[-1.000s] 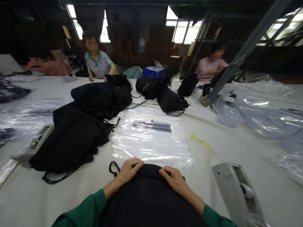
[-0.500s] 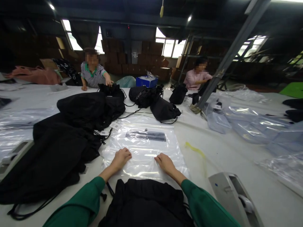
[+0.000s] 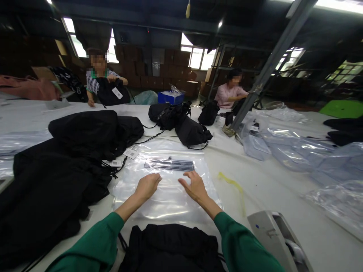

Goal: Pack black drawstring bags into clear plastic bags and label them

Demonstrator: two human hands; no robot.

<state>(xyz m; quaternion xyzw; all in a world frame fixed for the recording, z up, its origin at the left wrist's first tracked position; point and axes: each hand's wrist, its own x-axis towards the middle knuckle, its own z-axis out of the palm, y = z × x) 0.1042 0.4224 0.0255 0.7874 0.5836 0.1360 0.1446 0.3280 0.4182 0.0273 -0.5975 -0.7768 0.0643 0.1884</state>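
Observation:
A clear plastic bag (image 3: 170, 206) with a block of dark print lies flat on the table before me. My left hand (image 3: 148, 186) is over its middle, thumb and fingers pinched together, seemingly on a bit of the film. Facing it, my right hand (image 3: 195, 186) has thumb and fingers apart, with nothing between them, just above the plastic. Close to my body lies a black drawstring bag (image 3: 172, 247), touched by neither hand.
Black drawstring bags (image 3: 56, 181) with tags are heaped at left; several more (image 3: 190, 130) lie beyond the plastic. A tape dispenser (image 3: 276, 238) stands at right, near a yellow strip (image 3: 234, 183). Clear plastic cases (image 3: 295, 149) and a slanted post (image 3: 263, 79) are further right. Two people work opposite.
My right hand has opened and lifted off the plastic; my left hand has moved slightly inward, still pinched. The person at far left has raised a black bag. The view has shifted slightly right.

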